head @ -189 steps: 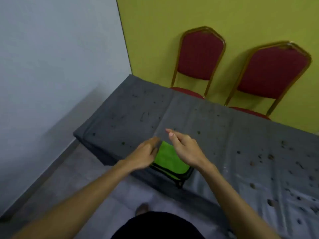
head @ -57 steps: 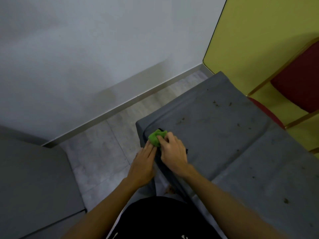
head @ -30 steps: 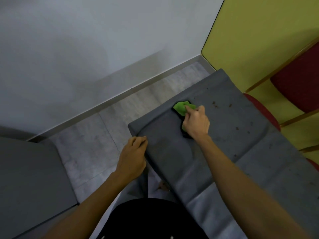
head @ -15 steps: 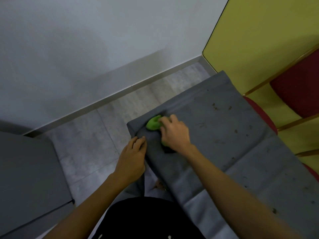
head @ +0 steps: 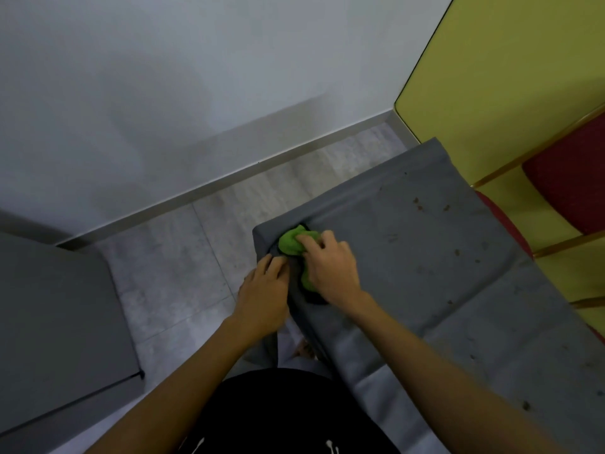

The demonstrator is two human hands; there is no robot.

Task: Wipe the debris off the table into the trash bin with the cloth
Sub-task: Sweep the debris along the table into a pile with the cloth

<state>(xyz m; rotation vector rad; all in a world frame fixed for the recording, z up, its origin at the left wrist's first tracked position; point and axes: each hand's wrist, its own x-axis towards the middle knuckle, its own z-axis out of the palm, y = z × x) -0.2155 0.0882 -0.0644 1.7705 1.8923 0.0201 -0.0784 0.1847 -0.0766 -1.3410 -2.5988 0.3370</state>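
The right hand (head: 330, 267) gripped the crumpled green microfibre cloth (head: 289, 242) at the near left corner of the grey-covered table (head: 425, 290); the left hand (head: 263, 290) rested straight-fingered against that edge; dark specks of debris (head: 415, 200) dotted the far side and the right end. Most of the wiping was seemingly left to do; no trash bin showed.

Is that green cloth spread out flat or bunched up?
Bunched up: the green cloth is a crumpled lump gripped under the right hand at the corner of the table, not lying flat.
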